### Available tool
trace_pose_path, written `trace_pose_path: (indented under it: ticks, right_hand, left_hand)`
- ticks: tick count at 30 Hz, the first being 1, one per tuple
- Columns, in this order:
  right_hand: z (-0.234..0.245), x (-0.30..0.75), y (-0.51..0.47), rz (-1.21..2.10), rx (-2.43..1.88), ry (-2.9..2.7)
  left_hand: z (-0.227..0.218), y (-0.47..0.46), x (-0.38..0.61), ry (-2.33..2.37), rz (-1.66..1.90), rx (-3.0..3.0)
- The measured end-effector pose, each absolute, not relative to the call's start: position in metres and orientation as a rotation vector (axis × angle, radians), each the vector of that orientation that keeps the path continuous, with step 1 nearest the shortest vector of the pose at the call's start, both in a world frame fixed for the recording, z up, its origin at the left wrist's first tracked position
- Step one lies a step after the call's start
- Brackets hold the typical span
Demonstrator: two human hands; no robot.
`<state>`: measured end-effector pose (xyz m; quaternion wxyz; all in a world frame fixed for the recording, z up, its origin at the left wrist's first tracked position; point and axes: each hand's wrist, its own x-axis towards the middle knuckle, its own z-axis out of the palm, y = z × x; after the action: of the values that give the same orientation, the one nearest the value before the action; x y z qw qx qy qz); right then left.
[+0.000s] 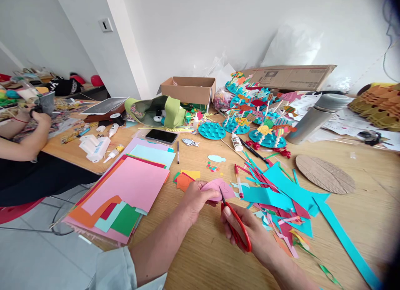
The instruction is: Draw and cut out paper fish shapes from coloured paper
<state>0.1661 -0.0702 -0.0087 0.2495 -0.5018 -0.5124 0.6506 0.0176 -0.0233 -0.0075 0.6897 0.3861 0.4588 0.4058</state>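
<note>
Near the middle of the table my left hand (pixel 196 197) pinches a small piece of pink paper (pixel 215 186) with a drawn outline on it. My right hand (pixel 240 225) grips red-handled scissors (pixel 239 225), their dark blades meeting the paper's right part. Just beyond lie a light-blue paper fish (pixel 216 158), several tiny coloured dots (pixel 213 168) and orange paper pieces (pixel 185 181). A red pen (pixel 238 181) rests to the right of the pink piece. Farther right spreads a heap of blue and red paper scraps (pixel 284 194).
Stacked coloured paper (pixel 131 181) lies left, below a phone (pixel 161 136). Blue discs with paper fish (pixel 267 136), a glue bottle (pixel 236 142), a metal flask (pixel 317 119) and a cardboard oval (pixel 325 173) stand or lie beyond. Another person's hands (pixel 40 115) work at far left.
</note>
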Motion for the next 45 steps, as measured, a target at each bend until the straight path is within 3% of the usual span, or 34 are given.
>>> trace_pose_path:
  ticks: [45]
  right_hand:
    - [-0.0105, 0.1654, -0.0705, 1.768, -1.384, -1.37]
  left_hand:
    - [-0.0121, -0.0216, 0.0181, 0.984, 1.078, 0.687]
